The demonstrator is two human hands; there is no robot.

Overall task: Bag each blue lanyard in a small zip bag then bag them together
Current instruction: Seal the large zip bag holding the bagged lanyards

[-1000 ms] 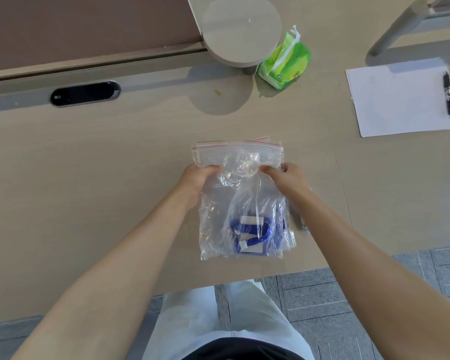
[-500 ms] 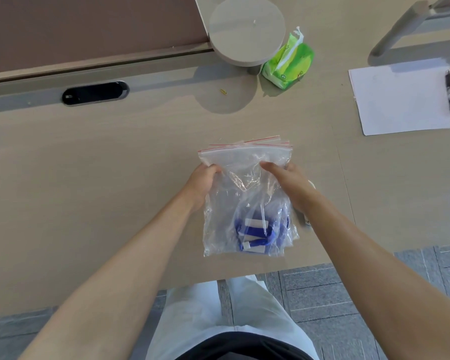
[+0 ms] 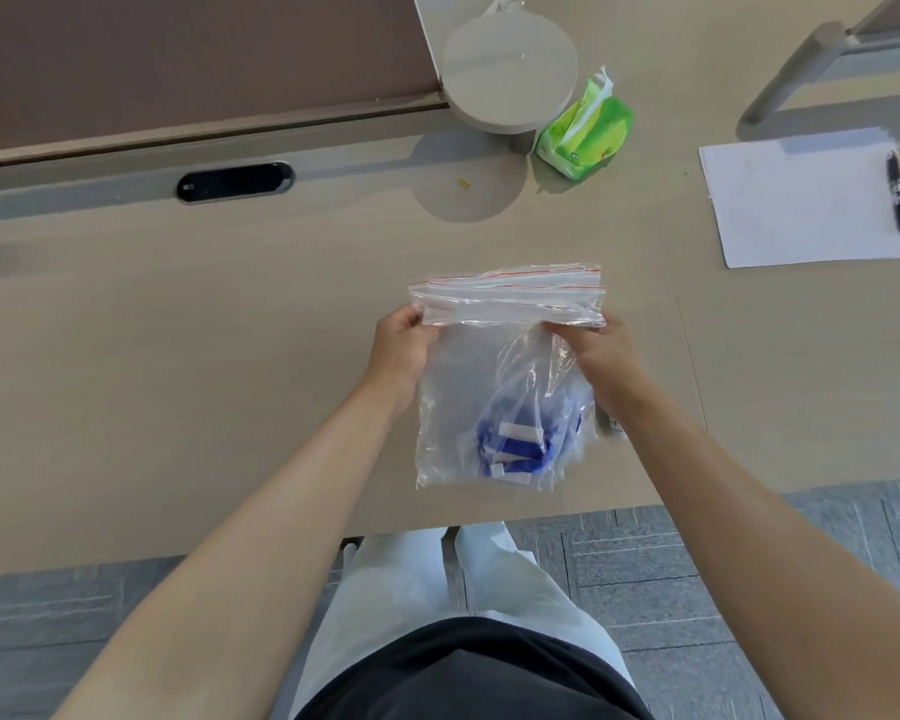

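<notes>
Left hand (image 3: 404,350) and right hand (image 3: 601,356) reach forward, fingers clamped on the zip bag (image 3: 505,387). Blue lanyards (image 3: 515,449) bunch at its bottom.

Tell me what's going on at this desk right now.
A person is holding a large clear zip bag over the desk, the left hand and right hand each gripping it just below the red-lined zip strip. The blue lanyards, already in small bags, sit bunched at the bottom. Whether the zip is sealed can't be told.
</notes>
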